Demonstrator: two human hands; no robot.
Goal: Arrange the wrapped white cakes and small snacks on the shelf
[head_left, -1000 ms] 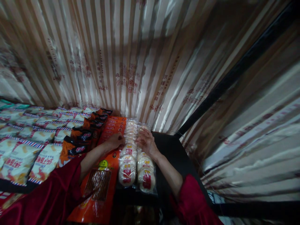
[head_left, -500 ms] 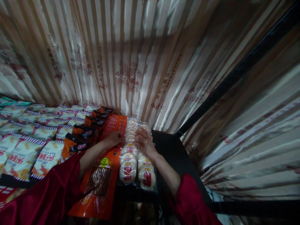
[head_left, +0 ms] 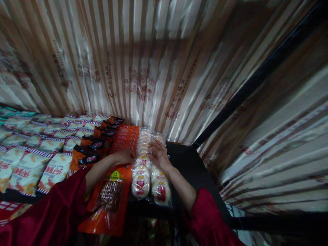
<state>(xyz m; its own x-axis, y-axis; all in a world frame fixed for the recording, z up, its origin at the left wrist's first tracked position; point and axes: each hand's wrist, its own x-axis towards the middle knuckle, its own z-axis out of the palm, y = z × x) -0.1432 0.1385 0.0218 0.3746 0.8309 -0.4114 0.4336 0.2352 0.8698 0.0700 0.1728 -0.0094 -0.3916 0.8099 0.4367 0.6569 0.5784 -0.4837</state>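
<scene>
Two rows of clear packets holding round white crackers with red and yellow labels stand side by side on a black shelf (head_left: 191, 167). My left hand (head_left: 124, 157) lies over the orange packets, its fingers curled together at the edge of the left cracker row (head_left: 140, 186). Whatever those fingertips pinch is hidden. My right hand (head_left: 159, 155) rests on the right cracker row (head_left: 161, 189), with fingers apart and reaching left to the seam between the rows. Below my left wrist, an orange packet (head_left: 104, 218) shows brown sticks through its window.
White snack bags (head_left: 27, 171) fill the shelf on the left in several rows. Orange and black bags (head_left: 80, 159) stand between them and the orange packets. A striped curtain (head_left: 143, 68) hangs behind, and a black pole (head_left: 238, 95) slants up at the right.
My left hand has shifted slightly down along the edge of the left cracker row. My right hand stays almost in place, and the packets look unmoved.
</scene>
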